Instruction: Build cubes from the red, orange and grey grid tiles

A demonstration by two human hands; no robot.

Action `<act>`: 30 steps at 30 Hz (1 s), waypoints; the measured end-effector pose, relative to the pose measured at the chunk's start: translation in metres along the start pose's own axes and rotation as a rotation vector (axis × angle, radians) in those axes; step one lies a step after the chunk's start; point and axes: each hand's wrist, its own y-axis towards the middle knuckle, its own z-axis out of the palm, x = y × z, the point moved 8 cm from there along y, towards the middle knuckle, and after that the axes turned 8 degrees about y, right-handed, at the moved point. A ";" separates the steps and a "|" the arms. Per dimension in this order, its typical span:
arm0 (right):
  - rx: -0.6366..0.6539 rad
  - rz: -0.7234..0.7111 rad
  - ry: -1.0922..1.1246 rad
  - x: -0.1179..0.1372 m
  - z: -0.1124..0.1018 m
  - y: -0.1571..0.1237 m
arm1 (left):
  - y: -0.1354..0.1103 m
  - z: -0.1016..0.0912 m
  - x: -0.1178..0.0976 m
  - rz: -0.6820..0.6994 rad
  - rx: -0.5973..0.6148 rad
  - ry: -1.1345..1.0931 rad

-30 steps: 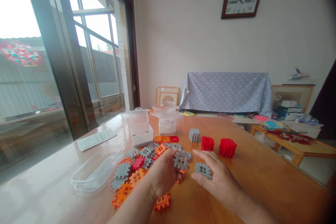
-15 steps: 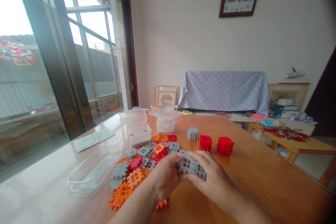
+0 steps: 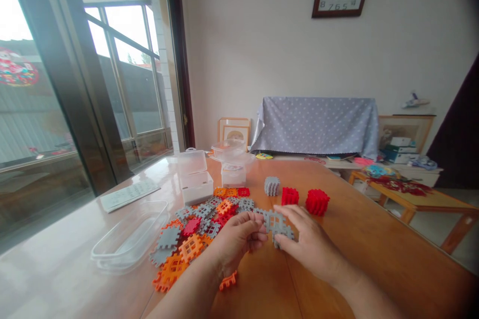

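Note:
Grey interlocking plastic tiles [image 3: 276, 221] with window-like openings and notched edges lie between my two hands. My right hand [image 3: 312, 241] grips them from the right, thumb at the near edge and fingers at the far edge. My left hand [image 3: 239, 239] is just left of them, its fingers curled together. Whether a small piece is in those fingers is hidden. Beside my left forearm spreads a pile of grey, red and orange tiles, with an orange tile [image 3: 190, 247] on it and a plain grey tile [image 3: 169, 237] at its left.
Beyond my hands stand a grey block [image 3: 272, 186], a red block [image 3: 290, 196] and another red block [image 3: 318, 202]. A clear plastic tub [image 3: 129, 239], an open lidded box [image 3: 197, 188], another box [image 3: 234, 177] and a printed sheet [image 3: 129, 196] are on the wooden table [image 3: 374, 254].
My left hand has drawn slightly away from the grey tiles, its fingers curling. The tiles have tipped flatter, and my right hand has shifted a little to the right with its fingers wider apart.

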 end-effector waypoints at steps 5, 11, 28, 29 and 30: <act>0.056 0.169 -0.018 -0.033 -0.009 -0.001 | 0.001 -0.020 -0.012 0.068 -0.093 0.046; 0.162 0.239 -0.041 -0.041 -0.002 -0.005 | 0.001 -0.032 -0.019 0.090 -0.150 0.106; 0.208 0.220 -0.042 -0.037 0.003 -0.007 | 0.003 -0.051 -0.029 0.173 -0.242 0.207; 0.207 0.214 -0.043 -0.037 0.003 -0.007 | 0.002 -0.051 -0.030 0.174 -0.243 0.215; 0.205 0.207 -0.045 -0.037 0.003 -0.007 | 0.002 -0.051 -0.030 0.175 -0.249 0.225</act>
